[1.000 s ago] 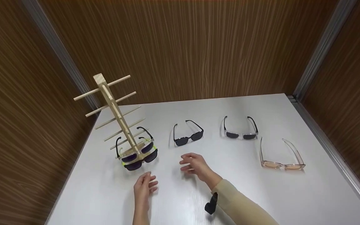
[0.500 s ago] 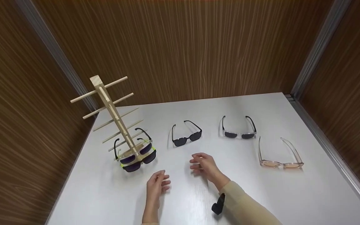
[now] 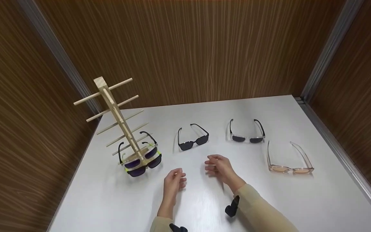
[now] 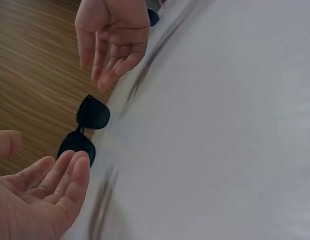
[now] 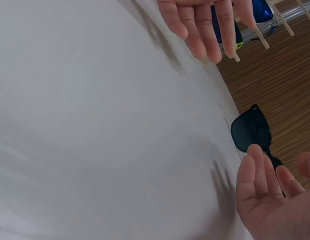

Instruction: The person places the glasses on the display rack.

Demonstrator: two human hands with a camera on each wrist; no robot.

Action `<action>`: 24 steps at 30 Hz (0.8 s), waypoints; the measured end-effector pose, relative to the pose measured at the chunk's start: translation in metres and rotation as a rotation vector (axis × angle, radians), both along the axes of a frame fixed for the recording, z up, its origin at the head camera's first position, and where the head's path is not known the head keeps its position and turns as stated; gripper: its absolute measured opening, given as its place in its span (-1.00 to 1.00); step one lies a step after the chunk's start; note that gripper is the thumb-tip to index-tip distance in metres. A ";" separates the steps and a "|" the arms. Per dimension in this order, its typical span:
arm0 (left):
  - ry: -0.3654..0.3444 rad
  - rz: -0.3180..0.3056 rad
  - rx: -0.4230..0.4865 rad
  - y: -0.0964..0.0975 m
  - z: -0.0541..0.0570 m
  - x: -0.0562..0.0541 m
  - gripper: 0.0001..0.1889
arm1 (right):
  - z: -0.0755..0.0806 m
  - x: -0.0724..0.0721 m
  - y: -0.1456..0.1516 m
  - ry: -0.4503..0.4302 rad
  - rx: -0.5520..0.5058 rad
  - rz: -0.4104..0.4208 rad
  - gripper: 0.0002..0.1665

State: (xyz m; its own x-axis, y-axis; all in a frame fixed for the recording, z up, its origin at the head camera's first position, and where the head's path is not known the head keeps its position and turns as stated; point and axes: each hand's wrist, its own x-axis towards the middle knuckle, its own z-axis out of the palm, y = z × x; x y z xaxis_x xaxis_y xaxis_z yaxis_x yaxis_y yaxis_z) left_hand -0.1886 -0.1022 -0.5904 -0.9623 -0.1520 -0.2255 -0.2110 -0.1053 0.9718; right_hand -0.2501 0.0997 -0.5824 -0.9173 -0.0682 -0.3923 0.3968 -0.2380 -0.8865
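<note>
the black-framed, dark-lensed sunglasses lie on the white table, just beyond the fingertips of the left hand and the right hand, touching neither. both hands look relaxed to me, fingers gently bent, thumbs standing apart. left of those sunglasses stands a pale wooden peg rack.

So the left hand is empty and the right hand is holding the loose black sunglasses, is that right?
Not quite: the right hand is empty too. The head view shows the loose black sunglasses lying on the white table, apart from it. The left hand is indeed empty.
</note>
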 end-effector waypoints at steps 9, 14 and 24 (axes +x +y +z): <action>-0.002 0.042 -0.045 0.014 -0.002 -0.021 -0.64 | -0.003 -0.006 0.010 -0.009 -0.024 -0.042 -0.62; 0.008 0.071 -0.016 0.020 -0.002 -0.032 -0.65 | 0.000 -0.014 0.018 0.001 -0.002 -0.071 -0.59; 0.002 0.116 0.000 0.024 -0.003 -0.047 -0.59 | 0.002 -0.031 0.025 0.002 0.017 -0.125 -0.57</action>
